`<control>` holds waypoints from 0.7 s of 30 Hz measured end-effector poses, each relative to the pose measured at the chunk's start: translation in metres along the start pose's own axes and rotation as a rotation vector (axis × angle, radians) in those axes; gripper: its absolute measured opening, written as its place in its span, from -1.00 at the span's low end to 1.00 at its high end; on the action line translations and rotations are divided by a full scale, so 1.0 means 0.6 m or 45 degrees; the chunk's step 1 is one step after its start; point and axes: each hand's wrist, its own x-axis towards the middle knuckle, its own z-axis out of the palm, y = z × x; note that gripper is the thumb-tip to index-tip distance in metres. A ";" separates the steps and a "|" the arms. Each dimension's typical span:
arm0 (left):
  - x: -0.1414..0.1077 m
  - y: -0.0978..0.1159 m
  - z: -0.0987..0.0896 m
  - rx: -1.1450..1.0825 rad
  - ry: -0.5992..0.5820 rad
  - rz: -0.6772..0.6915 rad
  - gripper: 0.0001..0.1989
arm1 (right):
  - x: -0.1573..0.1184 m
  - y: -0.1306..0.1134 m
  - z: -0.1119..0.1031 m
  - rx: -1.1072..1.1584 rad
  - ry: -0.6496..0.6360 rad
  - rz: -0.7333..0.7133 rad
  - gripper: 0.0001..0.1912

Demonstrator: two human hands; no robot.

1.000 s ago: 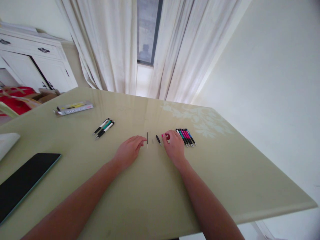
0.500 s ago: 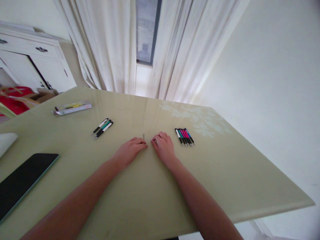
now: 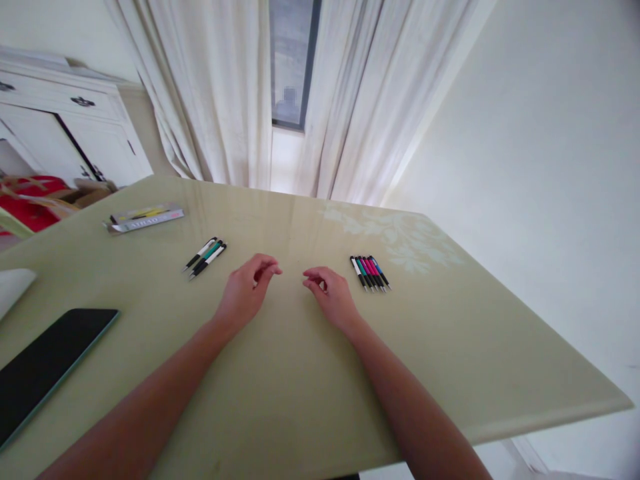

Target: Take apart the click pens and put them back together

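Note:
My left hand (image 3: pixel 249 288) is raised a little over the table, thumb and forefinger pinched. Whatever lies between those fingertips is too small or hidden to make out. Facing it across a narrow gap, my right hand (image 3: pixel 330 293) also has its thumb and forefinger closed together; their contents, if any, cannot be made out. A row of several pens (image 3: pixel 370 273), white, teal, pink and blue with black grips, lies to the right of my right hand. Three pens (image 3: pixel 206 257), white and teal, lie beyond and left of my left hand.
A dark tablet-like slab (image 3: pixel 55 360) lies at the left of the pale green table (image 3: pixel 300 400). Further back is a clear-and-white package (image 3: pixel 145 219) with yellow in it. A white object (image 3: pixel 15 285) sits at the left edge. Curtains (image 3: pixel 220 93) hang behind the table.
My left hand has lifted and drawn slightly left, its fingers now curled into a pinch. The small thin piece upright by its fingertips no longer shows. My right hand has turned slightly.

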 end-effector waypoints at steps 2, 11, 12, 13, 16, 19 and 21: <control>0.005 0.004 -0.005 -0.265 0.091 -0.156 -0.69 | -0.002 -0.005 0.002 0.048 -0.051 -0.029 -0.89; 0.011 -0.002 0.000 -0.843 0.128 -0.433 -0.54 | -0.007 -0.017 0.011 0.065 -0.105 0.012 -0.86; 0.011 0.000 0.000 -0.842 0.123 -0.431 -0.54 | -0.007 -0.016 0.011 0.068 -0.084 0.024 -0.86; 0.011 0.001 -0.001 -0.838 0.120 -0.428 -0.54 | -0.007 -0.015 0.010 0.071 -0.065 0.034 -0.86; 0.011 0.002 -0.001 -0.841 0.110 -0.421 -0.55 | -0.007 -0.014 0.010 0.070 -0.048 0.051 -0.85; 0.009 0.001 0.001 -0.879 0.087 -0.428 -0.57 | -0.007 -0.013 0.011 0.064 -0.066 0.045 -0.85; 0.008 0.000 0.002 -0.903 0.076 -0.432 -0.59 | -0.007 -0.013 0.011 0.058 -0.069 0.041 -0.86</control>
